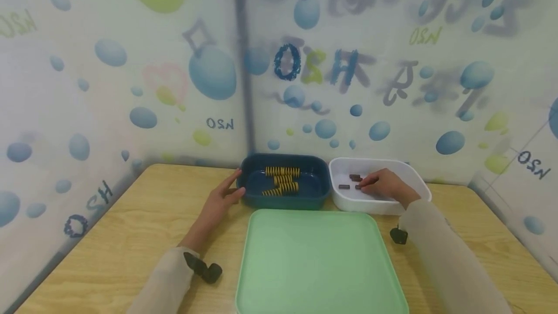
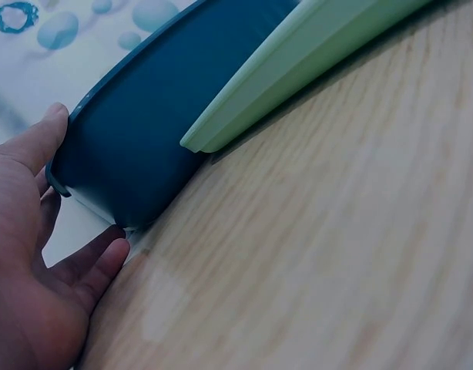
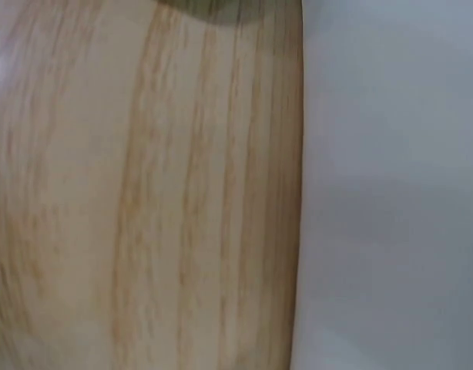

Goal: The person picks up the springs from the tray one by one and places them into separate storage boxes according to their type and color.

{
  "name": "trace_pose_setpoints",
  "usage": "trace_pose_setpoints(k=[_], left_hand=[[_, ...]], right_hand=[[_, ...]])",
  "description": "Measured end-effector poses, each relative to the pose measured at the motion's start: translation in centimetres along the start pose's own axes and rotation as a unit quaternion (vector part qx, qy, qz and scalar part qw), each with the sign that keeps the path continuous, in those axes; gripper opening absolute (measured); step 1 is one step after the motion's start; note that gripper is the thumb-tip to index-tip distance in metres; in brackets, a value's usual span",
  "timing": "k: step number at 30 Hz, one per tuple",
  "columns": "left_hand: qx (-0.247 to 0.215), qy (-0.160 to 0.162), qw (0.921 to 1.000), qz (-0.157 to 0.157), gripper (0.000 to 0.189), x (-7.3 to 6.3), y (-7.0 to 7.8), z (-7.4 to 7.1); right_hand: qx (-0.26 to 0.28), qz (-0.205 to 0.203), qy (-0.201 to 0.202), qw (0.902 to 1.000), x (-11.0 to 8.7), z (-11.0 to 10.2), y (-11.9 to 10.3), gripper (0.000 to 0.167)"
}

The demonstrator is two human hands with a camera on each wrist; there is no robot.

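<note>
My right hand (image 1: 383, 183) reaches into the white bin (image 1: 379, 206), its curled fingertips pinching one small dark brown rod (image 1: 358, 187) near the bin floor. Several similar rods (image 1: 344, 187) lie just left of those fingers. At the left end of the dark blue bin (image 1: 285, 202), my left hand (image 1: 222, 197) rests its loosely extended fingers against the outside. The left wrist view shows this hand (image 2: 28, 239) with fingers at the blue bin's rim and lower end (image 2: 136, 146). Several yellow-and-black coil springs (image 1: 283, 178) lie inside the blue bin. The right wrist view does not show the right hand.
A light green tray (image 1: 316, 260) lies in front of both bins on the wooden table (image 1: 144, 212). The bins stand side by side near the table's back edge. Behind them rises a white wall covering (image 1: 270, 110) patterned with blue and green drops.
</note>
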State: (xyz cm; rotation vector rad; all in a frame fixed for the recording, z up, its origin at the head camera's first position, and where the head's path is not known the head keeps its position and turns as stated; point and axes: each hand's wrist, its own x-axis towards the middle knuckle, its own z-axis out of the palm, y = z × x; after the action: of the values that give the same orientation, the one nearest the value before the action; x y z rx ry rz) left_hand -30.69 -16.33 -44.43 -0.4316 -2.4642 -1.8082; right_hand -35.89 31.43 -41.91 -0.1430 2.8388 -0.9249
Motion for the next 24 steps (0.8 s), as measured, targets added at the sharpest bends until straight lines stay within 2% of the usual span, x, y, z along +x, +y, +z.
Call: trace_pose_setpoints(k=[6,10,13,16,18,21,24], left_hand=[[-0.006,-0.007,0.9998,0.015,0.059,0.1,0.0,0.0],[-0.013,-0.002,0.9998,0.012,0.058,0.0,0.0,-0.1],[-0.027,0.007,0.9996,-0.006,0.059,-0.2,0.2,-0.4],[-0.056,0.019,0.9979,-0.027,0.060,-0.3,0.7,-1.2],[-0.068,0.024,0.9970,-0.029,0.060,-0.1,1.1,-1.9],[-0.036,0.027,0.9989,-0.016,0.062,0.2,2.1,-2.9],[0.064,0.024,0.9977,0.003,0.063,0.2,3.2,-3.7]], right_hand=[[-0.005,0.001,-0.004,1.0000,-0.2,0.0,-0.1,0.017],[0.004,0.008,-0.007,0.9999,-0.3,-0.1,-0.5,0.021],[0.010,0.009,-0.007,0.9999,-0.3,-0.2,-0.8,0.026],[0.002,-0.017,-0.009,0.9998,-0.5,-0.7,-1.1,0.031],[-0.005,-0.030,-0.004,0.9995,-1.0,-1.3,-1.6,0.035],[-0.023,-0.051,0.019,0.9983,-2.3,-1.9,-2.4,0.044],[-0.051,-0.083,0.049,0.9941,-4.4,-2.0,-3.6,0.054]])
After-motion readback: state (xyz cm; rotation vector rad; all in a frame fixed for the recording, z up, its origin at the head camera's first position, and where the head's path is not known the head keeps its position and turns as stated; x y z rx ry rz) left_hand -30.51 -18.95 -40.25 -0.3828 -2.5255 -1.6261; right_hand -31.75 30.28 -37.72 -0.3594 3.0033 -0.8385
